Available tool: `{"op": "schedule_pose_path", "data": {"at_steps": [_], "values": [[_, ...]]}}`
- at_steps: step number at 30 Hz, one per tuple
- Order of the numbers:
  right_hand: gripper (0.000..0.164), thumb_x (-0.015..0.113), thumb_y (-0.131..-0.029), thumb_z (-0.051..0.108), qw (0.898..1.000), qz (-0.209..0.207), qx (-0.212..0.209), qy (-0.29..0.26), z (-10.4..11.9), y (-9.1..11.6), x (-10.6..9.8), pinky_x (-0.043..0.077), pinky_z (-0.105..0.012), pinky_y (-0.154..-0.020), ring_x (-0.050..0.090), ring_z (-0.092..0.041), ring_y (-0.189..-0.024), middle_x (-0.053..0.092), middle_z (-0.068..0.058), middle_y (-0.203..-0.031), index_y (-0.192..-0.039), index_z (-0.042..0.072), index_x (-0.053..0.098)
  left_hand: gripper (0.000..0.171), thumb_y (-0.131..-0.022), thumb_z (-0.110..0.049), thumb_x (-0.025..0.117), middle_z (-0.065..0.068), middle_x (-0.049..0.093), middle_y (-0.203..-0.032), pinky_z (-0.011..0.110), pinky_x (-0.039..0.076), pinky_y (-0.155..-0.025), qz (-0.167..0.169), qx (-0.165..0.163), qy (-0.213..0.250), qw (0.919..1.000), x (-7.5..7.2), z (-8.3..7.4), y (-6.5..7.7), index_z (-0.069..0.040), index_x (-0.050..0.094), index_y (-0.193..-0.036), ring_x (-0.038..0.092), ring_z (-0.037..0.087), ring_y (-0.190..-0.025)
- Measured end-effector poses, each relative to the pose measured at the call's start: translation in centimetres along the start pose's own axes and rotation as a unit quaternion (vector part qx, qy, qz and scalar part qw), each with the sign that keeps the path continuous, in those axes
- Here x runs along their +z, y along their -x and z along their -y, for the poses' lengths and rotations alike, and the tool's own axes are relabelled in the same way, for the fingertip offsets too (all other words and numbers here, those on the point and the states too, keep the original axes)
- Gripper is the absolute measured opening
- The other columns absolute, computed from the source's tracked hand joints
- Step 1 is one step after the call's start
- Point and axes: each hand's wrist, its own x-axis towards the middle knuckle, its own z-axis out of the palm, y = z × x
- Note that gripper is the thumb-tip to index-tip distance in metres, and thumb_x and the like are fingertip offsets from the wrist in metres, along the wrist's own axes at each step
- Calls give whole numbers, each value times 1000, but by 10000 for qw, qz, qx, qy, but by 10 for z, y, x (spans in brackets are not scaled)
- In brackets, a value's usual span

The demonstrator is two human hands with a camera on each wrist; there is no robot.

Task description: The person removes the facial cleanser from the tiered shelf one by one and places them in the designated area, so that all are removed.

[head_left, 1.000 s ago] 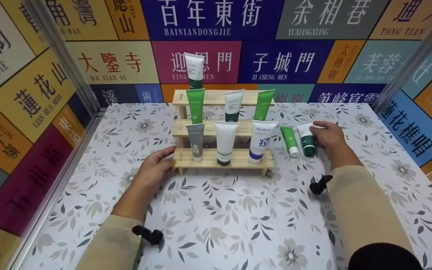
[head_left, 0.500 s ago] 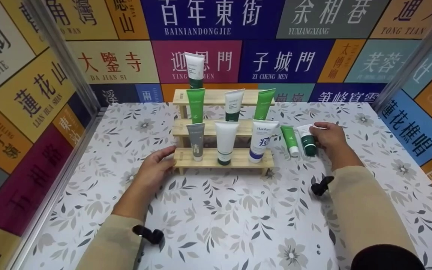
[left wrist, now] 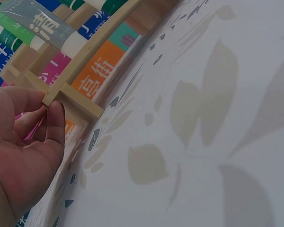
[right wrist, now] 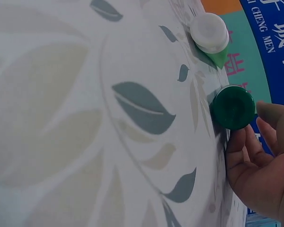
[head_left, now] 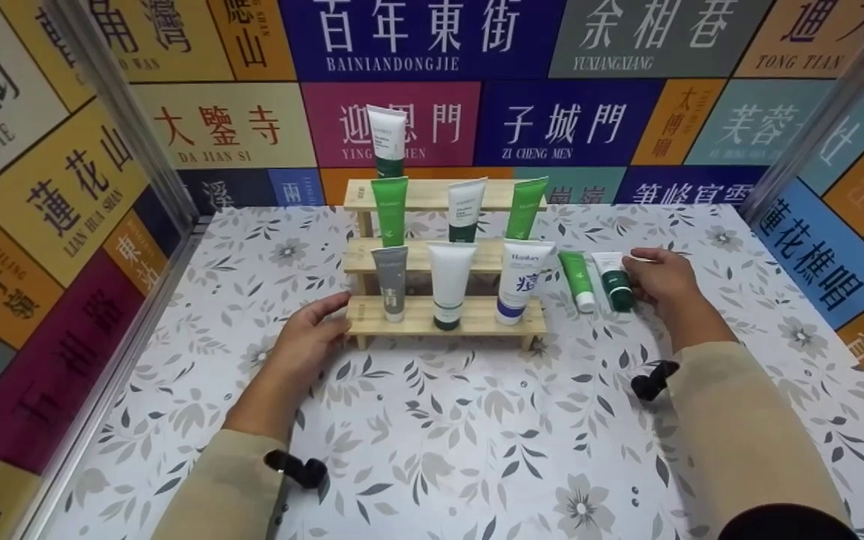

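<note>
Reaching to the right edge of a white squeeze tube with a dark green cap (head_left: 615,281), the right hand (head_left: 664,279) has its fingers partly bent, and whether they pinch the tube or only brush it, I cannot tell! The right wrist view puts the cap in front, hiding most of the body behind it. Flat on a white tablecloth printed with grey leaves (head_left: 439,420) it lies, right of the stand, long axis running away from the person: cap toward the person, crimped end toward the wall. Just beside it, nearly parallel, a bright green tube with a white cap (head_left: 576,281), pointing the same way.

Across to the left hand (head_left: 310,330), pinching the left end of the lowest shelf of a three-step stand of pale wood (head_left: 483,315). Bottom row, caps down: a slim grey tube (head_left: 392,285), a plain white tube (head_left: 450,274), a white tube with a blue cap (head_left: 520,281). Behind them, the middle row's lower ends are covered; up top, a white and dark green tube (head_left: 388,139) loses its base behind a green one. Lower right, a dark rounded shape (head_left: 784,523), cut off by the edge.
</note>
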Motion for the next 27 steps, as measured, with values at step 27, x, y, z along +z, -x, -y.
{"op": "schedule_pose_path", "data": {"at_steps": [27], "values": [[54, 69, -103, 47, 9989, 185, -404, 156, 29, 29, 2, 58, -30, -97, 62, -16, -119, 62, 8, -131, -150, 26, 55, 52, -104, -4, 61, 12, 61, -153, 23, 56, -89, -53, 23, -41, 10000, 0, 1, -1, -9, 54, -156, 70, 13, -113]]}}
